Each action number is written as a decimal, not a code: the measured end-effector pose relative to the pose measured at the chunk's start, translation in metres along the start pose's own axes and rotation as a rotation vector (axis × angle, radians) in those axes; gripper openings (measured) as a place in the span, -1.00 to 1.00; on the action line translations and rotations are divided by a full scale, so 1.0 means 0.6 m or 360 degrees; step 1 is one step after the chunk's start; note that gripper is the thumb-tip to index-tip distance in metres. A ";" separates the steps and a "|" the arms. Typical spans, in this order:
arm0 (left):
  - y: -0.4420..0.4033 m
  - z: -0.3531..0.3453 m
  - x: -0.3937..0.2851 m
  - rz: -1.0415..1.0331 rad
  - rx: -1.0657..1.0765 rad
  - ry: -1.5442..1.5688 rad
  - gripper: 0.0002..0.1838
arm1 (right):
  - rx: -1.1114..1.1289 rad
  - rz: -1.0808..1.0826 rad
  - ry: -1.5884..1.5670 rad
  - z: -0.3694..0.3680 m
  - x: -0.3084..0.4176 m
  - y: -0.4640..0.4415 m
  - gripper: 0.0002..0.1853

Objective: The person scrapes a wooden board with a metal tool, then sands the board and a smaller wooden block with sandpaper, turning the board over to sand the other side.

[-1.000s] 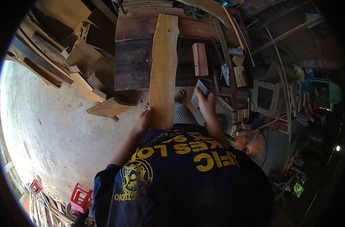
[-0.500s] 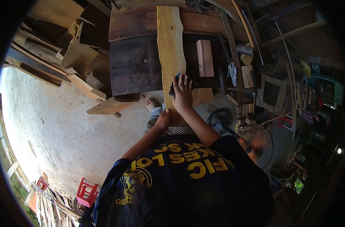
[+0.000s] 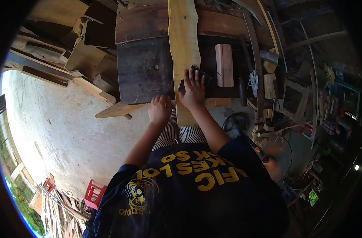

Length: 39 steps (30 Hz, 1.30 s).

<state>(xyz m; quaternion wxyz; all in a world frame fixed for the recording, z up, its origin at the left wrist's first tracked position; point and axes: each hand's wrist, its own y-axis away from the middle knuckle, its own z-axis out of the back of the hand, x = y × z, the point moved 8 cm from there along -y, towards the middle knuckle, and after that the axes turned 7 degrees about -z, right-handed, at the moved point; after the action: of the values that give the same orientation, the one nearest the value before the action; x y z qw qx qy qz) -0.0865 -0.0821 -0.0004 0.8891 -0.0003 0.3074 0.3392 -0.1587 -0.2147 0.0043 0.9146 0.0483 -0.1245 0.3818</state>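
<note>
A long yellowish wooden board [image 3: 184, 39] lies across the dark workbench [image 3: 143, 71], its near end overhanging the front edge. My right hand [image 3: 194, 89] presses a dark block [image 3: 202, 75] onto the board, fingers laid over it. Just left of the board, my left hand [image 3: 160, 109] is at the bench's front edge with its fingers curled down; whether it grips anything is hidden. To the right of the board a pinkish wooden block [image 3: 224, 65] rests on the bench.
Wooden planks [image 3: 86, 53] lean at the left. A red stool [image 3: 95, 193] stands at the lower left. On the right are a metal cylinder [image 3: 269, 56], a fan [image 3: 274, 158] and wood pieces. A person [image 3: 333, 127] is at the far right.
My right hand has brought the dark block from beside the board onto it. My left hand has let go of the board's near end and moved forward to the bench edge.
</note>
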 end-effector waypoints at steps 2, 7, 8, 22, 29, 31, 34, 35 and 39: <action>-0.064 0.063 0.032 -0.0092 -0.0433 -0.0286 -0.65 | -0.0023 -0.0019 0.0019 0.002 -0.001 0.001 -0.29; -0.162 0.125 0.157 0.0309 -0.0796 -0.0737 -0.32 | 0.0011 -0.0024 0.0006 0.003 0.001 0.002 -0.28; -0.174 0.121 0.175 0.0445 -0.0652 -0.0778 -0.25 | 0.0006 -0.0010 0.0010 0.003 0.002 0.006 -0.28; -0.177 0.121 0.175 0.0508 -0.0534 -0.0554 -0.23 | 0.0008 -0.0094 -0.0132 0.018 -0.003 -0.090 -0.30; -0.175 0.117 0.178 0.0507 -0.0534 -0.0582 -0.22 | 0.0025 -0.0028 0.0107 0.012 0.023 -0.237 -0.33; -0.179 0.119 0.177 0.0501 -0.0524 -0.0567 -0.22 | -0.0034 -0.0075 0.0052 0.014 0.027 -0.227 -0.34; -0.177 0.118 0.179 0.0504 -0.0510 -0.0575 -0.22 | -0.0002 -0.0061 -0.0016 0.007 0.033 -0.120 -0.33; -0.177 0.118 0.178 0.0497 -0.0521 -0.0576 -0.22 | 0.0084 0.0010 -0.0001 0.000 0.038 -0.074 -0.26; -0.176 0.116 0.180 0.0508 -0.0528 -0.0606 -0.22 | 0.0181 0.0116 -0.0083 -0.007 0.035 -0.015 -0.18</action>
<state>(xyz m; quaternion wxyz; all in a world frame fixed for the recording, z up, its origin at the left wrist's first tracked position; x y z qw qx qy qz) 0.0782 -0.0838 -0.0251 0.8540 -0.0338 0.0717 0.5142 -0.1371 -0.2061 0.0058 0.8923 0.1057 -0.1282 0.4199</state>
